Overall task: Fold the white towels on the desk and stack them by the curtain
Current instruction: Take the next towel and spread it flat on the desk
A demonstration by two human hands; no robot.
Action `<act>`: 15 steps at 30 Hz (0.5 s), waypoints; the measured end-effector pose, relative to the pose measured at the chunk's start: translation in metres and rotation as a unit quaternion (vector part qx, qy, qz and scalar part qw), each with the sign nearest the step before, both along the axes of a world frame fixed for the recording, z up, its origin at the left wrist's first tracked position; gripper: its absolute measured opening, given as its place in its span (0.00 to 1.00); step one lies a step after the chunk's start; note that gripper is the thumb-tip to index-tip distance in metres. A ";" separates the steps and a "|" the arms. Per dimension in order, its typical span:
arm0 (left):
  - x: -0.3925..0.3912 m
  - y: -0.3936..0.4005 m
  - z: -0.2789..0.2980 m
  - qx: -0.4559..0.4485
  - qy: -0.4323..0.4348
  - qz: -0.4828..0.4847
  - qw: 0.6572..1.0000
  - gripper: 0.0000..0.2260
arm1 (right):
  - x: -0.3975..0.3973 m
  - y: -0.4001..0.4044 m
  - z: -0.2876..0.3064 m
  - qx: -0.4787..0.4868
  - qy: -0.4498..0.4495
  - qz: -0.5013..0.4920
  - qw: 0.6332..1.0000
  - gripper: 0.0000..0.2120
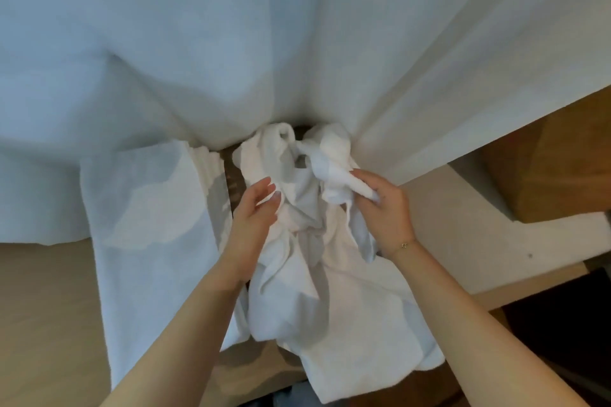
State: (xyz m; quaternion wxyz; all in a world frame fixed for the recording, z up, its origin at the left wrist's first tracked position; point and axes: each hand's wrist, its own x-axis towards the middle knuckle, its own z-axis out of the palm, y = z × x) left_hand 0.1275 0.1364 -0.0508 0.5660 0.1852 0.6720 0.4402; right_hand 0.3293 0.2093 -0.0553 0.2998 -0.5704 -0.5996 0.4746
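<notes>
Towels (317, 274) are lying in a crumpled white heap on the counter (49, 307), the heap's far end touching the foot of the curtain (198, 43). One twisted piece of the heap is sticking up just below the curtain's hem, and the right hand (380, 205) is gripping that piece, thumb and fingers curled round its lower end. A thin bracelet (404, 244) is sitting on the right wrist. The left hand (254, 218) is hovering over the heap's left side, fingers straight and slightly spread, grasping nothing; whether its fingertips are touching the cloth I cannot tell. A flat towel (148, 235) is lying spread out beside the heap, on its left, its far edge tucked under the curtain. A dark strip (231, 182) of something is showing between the flat towel and the heap. Right of the curtain, a pale ledge (463, 241) is running along, with a wooden panel (562, 168) above it.
</notes>
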 end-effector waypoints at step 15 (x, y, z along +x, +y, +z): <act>0.019 0.004 0.163 -0.047 -0.284 -0.101 0.952 0.26 | -0.025 -0.140 0.179 0.128 -0.008 0.010 0.992 0.15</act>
